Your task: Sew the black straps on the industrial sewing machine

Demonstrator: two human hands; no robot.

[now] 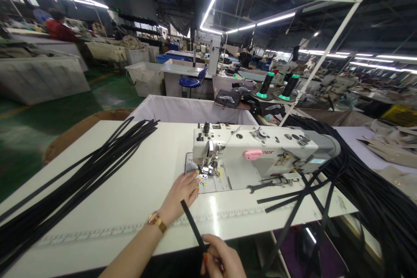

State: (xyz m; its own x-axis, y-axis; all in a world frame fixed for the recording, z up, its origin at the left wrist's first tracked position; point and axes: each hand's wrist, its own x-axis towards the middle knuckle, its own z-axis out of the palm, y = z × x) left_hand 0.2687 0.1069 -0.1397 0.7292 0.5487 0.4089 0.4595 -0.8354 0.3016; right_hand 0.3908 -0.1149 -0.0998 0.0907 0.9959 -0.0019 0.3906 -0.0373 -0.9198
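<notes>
My right hand (223,258), at the bottom edge, pinches a narrow black strap (193,225) whose free end points up and left over the table's front edge. Beside the presser foot (206,170) of a white sewing machine (234,141), my left hand (185,187) lies with its fingers stretched out on the machine bed. Its fingertips are close to the foot, and I see no strap under them. A gold watch (157,221) is on the left wrist.
Black straps (94,160) lie bundled on the left of the white table (166,139); another heap (368,178) hangs over the right. A wrench (265,185) rests by the machine. Two black thread cones (267,84) stand behind. A printed ruler (224,215) runs along the front.
</notes>
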